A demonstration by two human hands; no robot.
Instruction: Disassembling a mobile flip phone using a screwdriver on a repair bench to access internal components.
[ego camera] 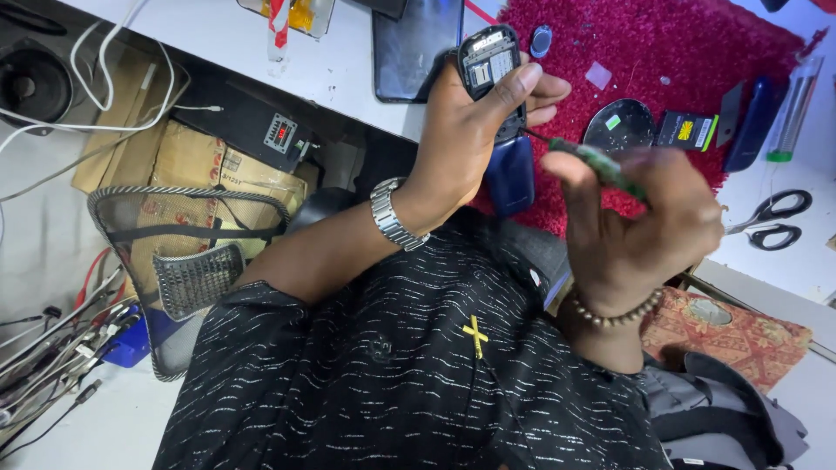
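Here, my left hand (pixel 475 122) grips the opened phone (pixel 492 74) at upper centre, above the red mat (pixel 662 52). My right hand (pixel 636 226), just right, pinches a green screwdriver (pixel 592 161) toward it; scissors (pixel 771 218) lie on the table (pixel 784 252) edge, far right.

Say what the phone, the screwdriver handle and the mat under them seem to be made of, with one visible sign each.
Phone: likely plastic, dark blue and smooth; its back is open, showing metal-looking parts.
Screwdriver handle: probably translucent green plastic, though blurred; a thin dark shaft runs to the phone.
Mat: red fabric, with a fuzzy, tufted pile.
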